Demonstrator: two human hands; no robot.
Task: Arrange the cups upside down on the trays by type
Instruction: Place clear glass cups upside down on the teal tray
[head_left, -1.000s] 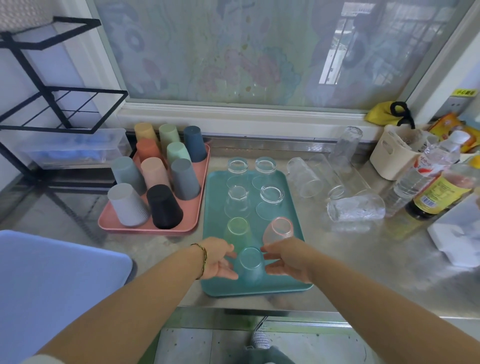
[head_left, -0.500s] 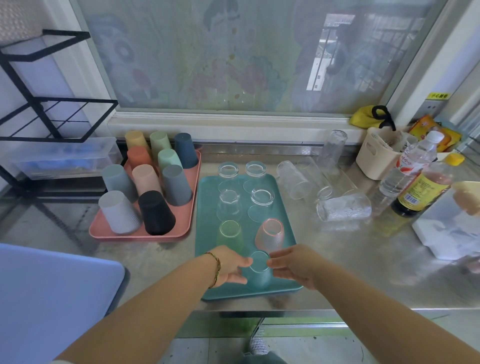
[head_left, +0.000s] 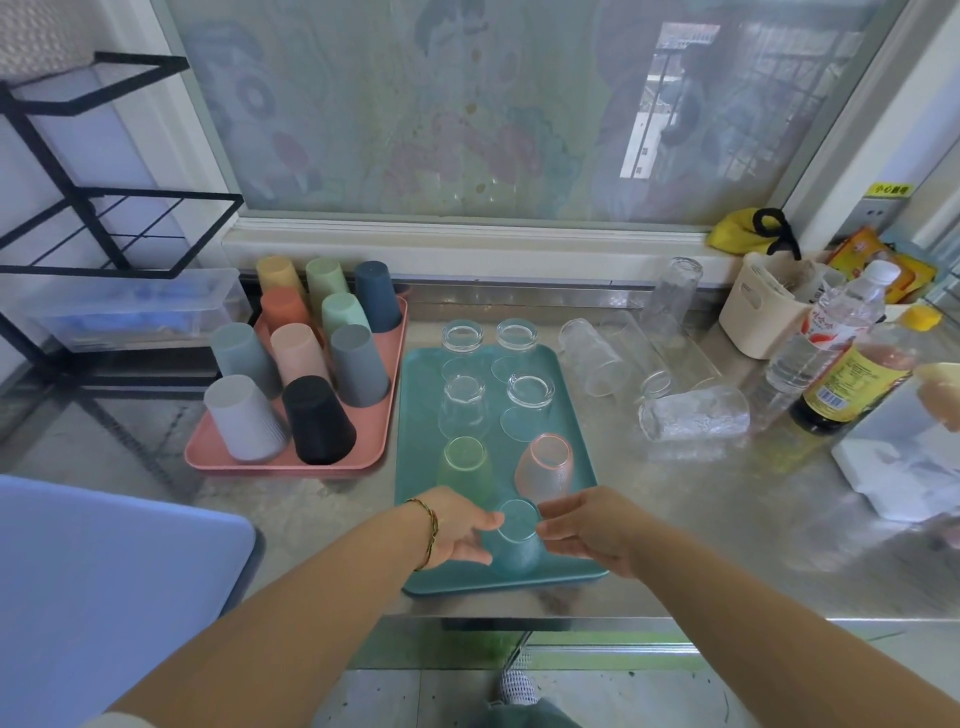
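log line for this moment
left hand, right hand: holding teal glass | glass: upside down on teal tray | pending: clear glasses lying on counter

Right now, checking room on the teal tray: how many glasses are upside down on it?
7: two clear glasses at the back, two more mid-tray, green glass and pink glass nearer, blue glass in front. None looks hidden.
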